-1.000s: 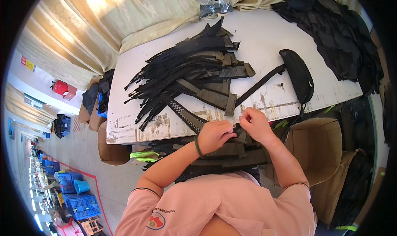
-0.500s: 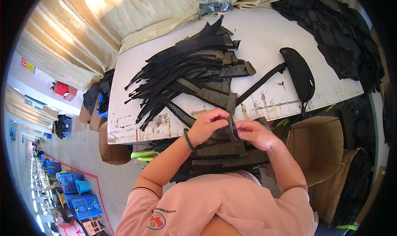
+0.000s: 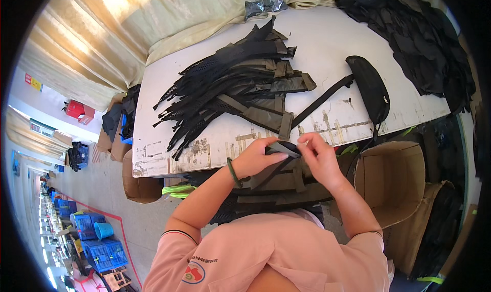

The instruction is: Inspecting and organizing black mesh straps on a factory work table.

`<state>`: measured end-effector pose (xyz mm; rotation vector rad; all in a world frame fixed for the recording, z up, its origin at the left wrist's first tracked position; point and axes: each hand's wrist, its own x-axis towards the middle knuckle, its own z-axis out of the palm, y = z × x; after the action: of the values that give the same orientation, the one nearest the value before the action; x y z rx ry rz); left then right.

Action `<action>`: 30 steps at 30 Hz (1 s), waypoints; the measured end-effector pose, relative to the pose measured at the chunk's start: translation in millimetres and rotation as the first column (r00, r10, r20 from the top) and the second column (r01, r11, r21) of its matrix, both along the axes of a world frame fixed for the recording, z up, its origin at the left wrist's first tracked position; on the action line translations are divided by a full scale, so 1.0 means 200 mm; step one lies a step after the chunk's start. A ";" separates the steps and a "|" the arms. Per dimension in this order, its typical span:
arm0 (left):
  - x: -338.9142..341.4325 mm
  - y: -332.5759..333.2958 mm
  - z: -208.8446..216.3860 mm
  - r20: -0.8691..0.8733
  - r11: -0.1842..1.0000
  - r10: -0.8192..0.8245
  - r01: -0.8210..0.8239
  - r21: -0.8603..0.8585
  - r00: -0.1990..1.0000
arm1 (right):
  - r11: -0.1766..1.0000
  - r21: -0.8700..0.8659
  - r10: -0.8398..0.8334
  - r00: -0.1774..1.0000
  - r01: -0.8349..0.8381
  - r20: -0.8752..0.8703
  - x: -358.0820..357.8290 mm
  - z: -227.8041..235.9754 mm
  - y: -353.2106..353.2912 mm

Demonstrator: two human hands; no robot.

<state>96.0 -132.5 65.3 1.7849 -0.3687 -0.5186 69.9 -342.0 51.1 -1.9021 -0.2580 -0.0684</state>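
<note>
My left hand [image 3: 254, 158] is closed around a dark grey and black fabric strap piece [image 3: 284, 147], which is folded or curved between the thumb and fingers. At the other end of that piece, my right hand [image 3: 321, 159] has its thumb and fingertips pinched together at the edge. Both hands are just off the table's front edge. More grey-black strap pieces [image 3: 276, 196] lie below the hands, over my lap. On the table beyond is a heap of similar mesh-and-fabric strap pieces [image 3: 225, 82], the closest of which ends just beyond my fingers.
A black zippered pouch [image 3: 369, 90] with a strap lies right on the white table [image 3: 327, 41]. Dark fabric [image 3: 409, 36] is piled at the far right corner. An open cardboard box [image 3: 391, 182] stands at the near right, another box [image 3: 139, 182] under the left edge.
The strap piece has turned from hanging upright to lying across between my hands. My left hand has wrapped further round it, and my right hand has risen and turned upward at its end.
</note>
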 end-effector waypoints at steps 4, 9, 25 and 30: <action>-0.01 0.00 0.00 -0.204 0.996 0.083 -0.085 0.000 0.975 | 0.994 0.107 -0.016 0.994 0.028 -0.106 0.04 0.06 -0.05; -0.01 -0.01 -0.01 -0.286 0.992 0.117 -0.127 -0.016 0.951 | 0.974 0.074 0.226 0.957 -0.215 -0.183 0.02 0.05 -0.02; -0.43 0.16 -0.49 0.310 0.726 -0.574 0.296 0.621 0.758 | 0.798 -0.544 0.078 0.939 -0.260 -0.334 0.30 -0.02 -0.25; -0.42 0.13 -0.49 0.285 0.744 -0.552 0.309 0.592 0.783 | 0.778 -0.607 -0.027 0.957 -0.162 -0.290 0.60 -0.31 0.02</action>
<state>12.9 -106.7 -32.7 2.3631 -1.0930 -0.5711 189.6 -337.2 -11.7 -2.5339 -0.1609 0.3901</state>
